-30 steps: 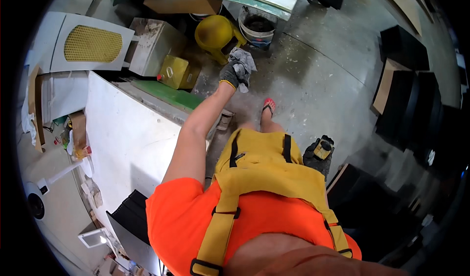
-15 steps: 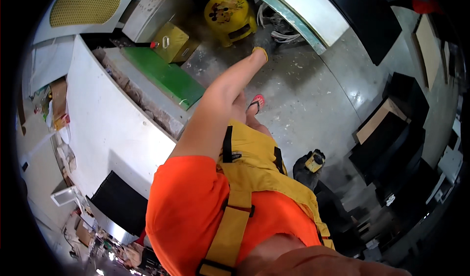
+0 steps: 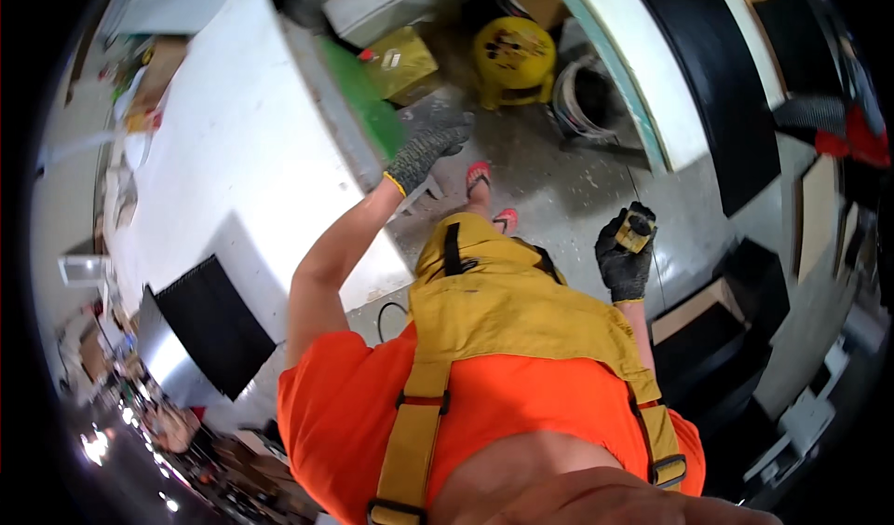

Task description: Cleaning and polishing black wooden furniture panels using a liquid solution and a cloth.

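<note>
My left hand (image 3: 426, 155), in a dark grey knit glove with a yellow cuff, hangs beside the edge of the white table (image 3: 251, 143). Its fingers stretch out loosely with nothing visible in them. My right hand (image 3: 622, 272), gloved alike, is closed around a small yellow-and-black object (image 3: 636, 233) that looks like a tape measure. It is held above the concrete floor, on my right; the fingers partly cover it.
A yellow stool (image 3: 515, 54) and a white bucket (image 3: 582, 101) stand ahead. Left of them are a yellow box (image 3: 400, 64) and a green panel (image 3: 358, 96). A long black sheet (image 3: 712, 78) lies on a white surface, far right. Black boxes (image 3: 745, 292) stand at right.
My left hand has drawn back from ahead toward the table edge and now shows fully. My right hand has moved forward and up with the yellow-and-black object. My view has turned, and both feet show.
</note>
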A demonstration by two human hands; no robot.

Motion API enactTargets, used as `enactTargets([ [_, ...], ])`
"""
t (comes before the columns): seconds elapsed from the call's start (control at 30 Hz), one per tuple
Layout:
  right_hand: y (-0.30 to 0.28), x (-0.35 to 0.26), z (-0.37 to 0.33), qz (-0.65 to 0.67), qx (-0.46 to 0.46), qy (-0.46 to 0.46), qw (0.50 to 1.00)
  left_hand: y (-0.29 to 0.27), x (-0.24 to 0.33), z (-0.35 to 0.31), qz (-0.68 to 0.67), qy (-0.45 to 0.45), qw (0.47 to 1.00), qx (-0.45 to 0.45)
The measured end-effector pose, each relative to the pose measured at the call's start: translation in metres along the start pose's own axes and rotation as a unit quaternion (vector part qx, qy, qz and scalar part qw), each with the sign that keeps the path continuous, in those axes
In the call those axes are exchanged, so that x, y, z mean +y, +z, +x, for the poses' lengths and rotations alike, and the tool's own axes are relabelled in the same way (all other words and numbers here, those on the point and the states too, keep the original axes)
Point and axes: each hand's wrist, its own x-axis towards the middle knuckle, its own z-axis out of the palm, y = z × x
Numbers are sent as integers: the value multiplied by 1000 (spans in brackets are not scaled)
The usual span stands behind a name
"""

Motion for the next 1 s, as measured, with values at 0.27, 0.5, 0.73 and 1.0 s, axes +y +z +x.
enactTargets([
  [0.27,71,64,55,-20,151,119,981,-60,55,-57,13,30,993,116],
  [0.5,103,89,77,-139,-10,276,951,-90,126,-45,301,152,918,207],
  [0.73,141,74,139,-185,-11,235,954,-123,267,-34,332,236,802,437],
  [1.0,175,86,219,-218,-16,293,931,-230,433,-64,665,271,336,609],
])
